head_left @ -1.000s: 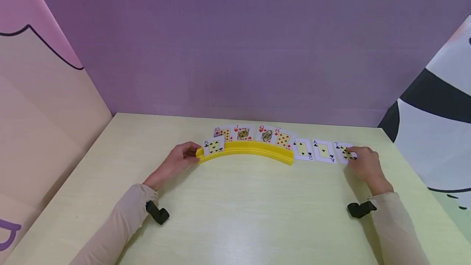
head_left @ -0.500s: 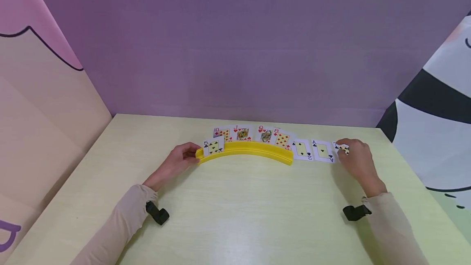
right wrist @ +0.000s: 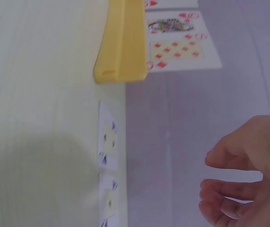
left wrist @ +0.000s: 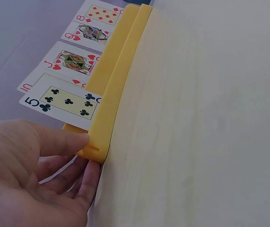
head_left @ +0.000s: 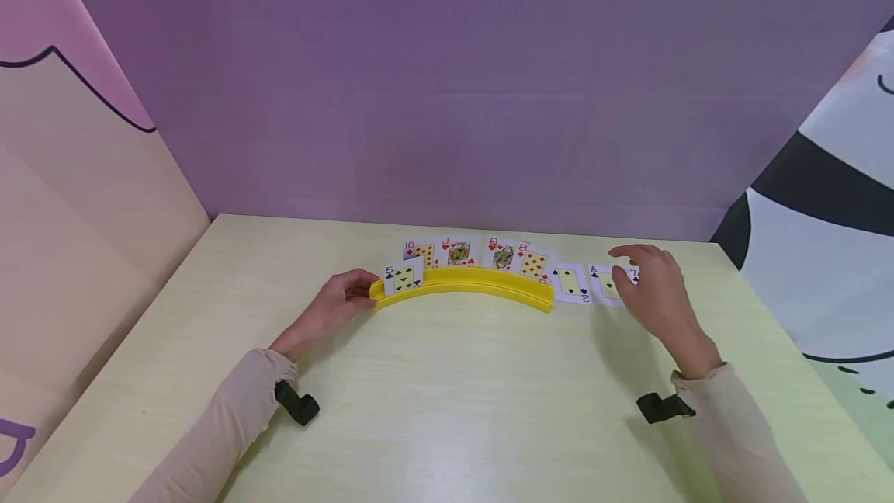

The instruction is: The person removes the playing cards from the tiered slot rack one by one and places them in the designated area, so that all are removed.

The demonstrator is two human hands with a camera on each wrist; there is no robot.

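Observation:
My left hand grips the left end of a curved yellow playing card holder. In the left wrist view the thumb lies over the end of the holder and the fingers go under it. A five of clubs leans in the front slot beside that hand. Behind it stand a ten of diamonds, a jack of hearts, a queen of hearts and an eight of diamonds. My right hand hovers over the cards at the right, thumb and fingers apart, with nothing between them.
Right of the holder, a black two and a black ace lie in a row on the pale table. A seven shows only a corner behind the right hand. A purple wall rises behind the table.
My right hand has let go of the seven, lifted off and moved left over the ace, its fingers spreading. My left hand has kept its grip on the holder.

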